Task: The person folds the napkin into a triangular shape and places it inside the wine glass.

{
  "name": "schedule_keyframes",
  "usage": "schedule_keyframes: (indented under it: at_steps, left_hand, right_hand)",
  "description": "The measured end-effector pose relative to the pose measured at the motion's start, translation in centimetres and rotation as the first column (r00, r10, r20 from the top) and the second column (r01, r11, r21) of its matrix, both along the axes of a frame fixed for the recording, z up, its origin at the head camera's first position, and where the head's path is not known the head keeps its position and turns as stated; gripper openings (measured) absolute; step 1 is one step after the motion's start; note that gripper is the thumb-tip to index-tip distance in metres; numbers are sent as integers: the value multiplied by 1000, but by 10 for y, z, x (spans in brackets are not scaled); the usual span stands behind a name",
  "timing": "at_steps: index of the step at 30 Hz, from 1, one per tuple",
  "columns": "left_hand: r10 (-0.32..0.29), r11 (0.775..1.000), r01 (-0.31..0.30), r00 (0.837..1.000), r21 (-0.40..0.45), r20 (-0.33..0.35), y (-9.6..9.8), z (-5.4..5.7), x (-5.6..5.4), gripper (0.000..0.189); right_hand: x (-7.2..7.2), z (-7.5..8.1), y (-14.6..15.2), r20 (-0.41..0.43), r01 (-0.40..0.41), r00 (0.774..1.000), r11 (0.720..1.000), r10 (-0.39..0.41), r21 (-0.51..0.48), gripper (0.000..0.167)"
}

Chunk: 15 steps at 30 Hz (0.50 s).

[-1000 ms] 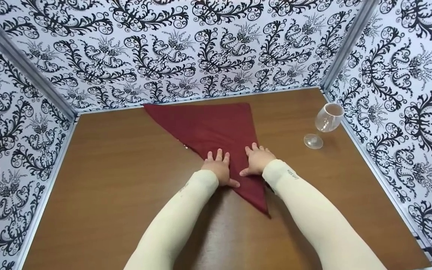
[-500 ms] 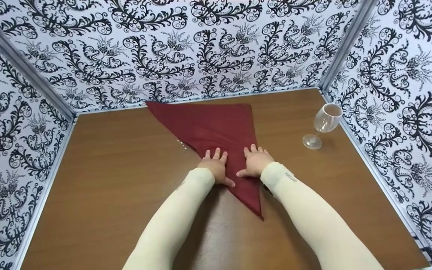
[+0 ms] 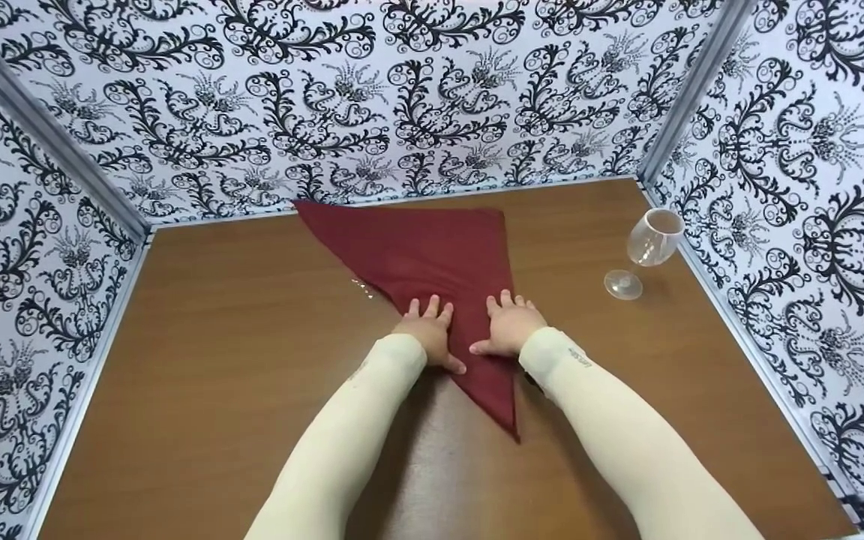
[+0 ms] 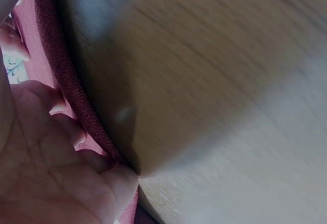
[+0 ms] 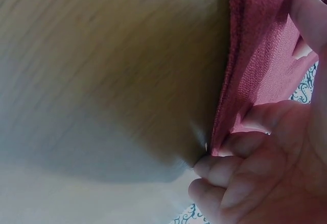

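A dark red cloth napkin (image 3: 424, 244), folded into a long triangle, lies on the wooden table with its narrow tip pointing toward the person. The left hand (image 3: 429, 334) rests on its left slanted edge, fingers spread and thumb pointing right. On the opposite edge, the right hand (image 3: 513, 328) lies with fingers extended and thumb reaching in over the cloth. The left wrist view shows the thick folded edge of the napkin (image 4: 64, 66) running past the fingers (image 4: 66, 127). Layered cloth edges of the napkin (image 5: 250, 66) show beside the right fingers (image 5: 248, 143) in the right wrist view.
A clear stemmed glass (image 3: 654, 240) stands on the table (image 3: 237, 360) at the back right. Small shiny bits (image 3: 363, 288) show beside the napkin's left edge. Black-and-white patterned walls (image 3: 327, 90) enclose the back and sides.
Both hands have shifted slightly left with the napkin's near part under them. Its near tip has swung left, while the far left corner has moved slightly right.
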<state>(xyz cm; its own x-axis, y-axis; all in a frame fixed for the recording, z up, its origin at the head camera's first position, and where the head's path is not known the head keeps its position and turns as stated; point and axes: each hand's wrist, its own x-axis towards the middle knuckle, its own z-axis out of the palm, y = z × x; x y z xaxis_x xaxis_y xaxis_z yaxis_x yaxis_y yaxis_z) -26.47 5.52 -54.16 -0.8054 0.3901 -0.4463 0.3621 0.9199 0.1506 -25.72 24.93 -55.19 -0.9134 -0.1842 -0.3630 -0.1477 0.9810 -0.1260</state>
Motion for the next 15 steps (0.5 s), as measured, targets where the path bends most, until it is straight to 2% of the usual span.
schedule_keyframes:
  at_steps: [8, 15]
  left_hand:
    - [9, 1000, -9, 1000, 11, 30, -3, 3, -1, 126]
    - [2, 1000, -2, 1000, 18, 16, -3, 2, 0, 125]
  right_hand:
    - [-1, -10, 1, -33, -2, 999, 1000, 2, -6, 113]
    - [0, -5, 0, -14, 2, 1000, 1000, -2, -3, 114]
